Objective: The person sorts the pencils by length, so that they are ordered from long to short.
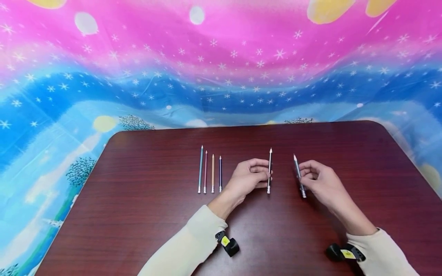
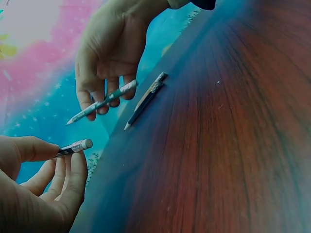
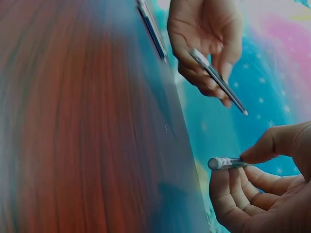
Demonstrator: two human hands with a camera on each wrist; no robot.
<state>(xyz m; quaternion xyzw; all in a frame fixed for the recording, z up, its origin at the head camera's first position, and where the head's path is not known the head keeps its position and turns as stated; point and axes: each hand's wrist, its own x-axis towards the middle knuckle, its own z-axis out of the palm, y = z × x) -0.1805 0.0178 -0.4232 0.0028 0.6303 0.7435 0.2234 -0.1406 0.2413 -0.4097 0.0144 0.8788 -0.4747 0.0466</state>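
Observation:
In the head view, my left hand (image 1: 246,178) pinches a black pencil (image 1: 270,165) between thumb and fingers, its sharpened tip pointing away from me. To the right, my right hand (image 1: 322,180) grips a grey-green pencil (image 1: 297,168) the same way, its eraser end toward me and the tip leaning slightly left. Both wrist views show the white eraser ends close up, on the black pencil (image 2: 68,148) and the grey-green pencil (image 3: 228,162). Left of my left hand lies a row of pencils: a teal pencil (image 1: 200,168), a pink pencil (image 1: 205,170), a yellow pencil (image 1: 213,172) and a dark blue pencil (image 1: 220,172).
A dark red-brown wooden table (image 1: 138,222) with rounded far corners carries the pencils. Behind it hangs a pink and blue cloth (image 1: 221,69) with snowflakes. Black wrist cameras sit at the left sleeve (image 1: 193,241) and the right sleeve (image 1: 383,249).

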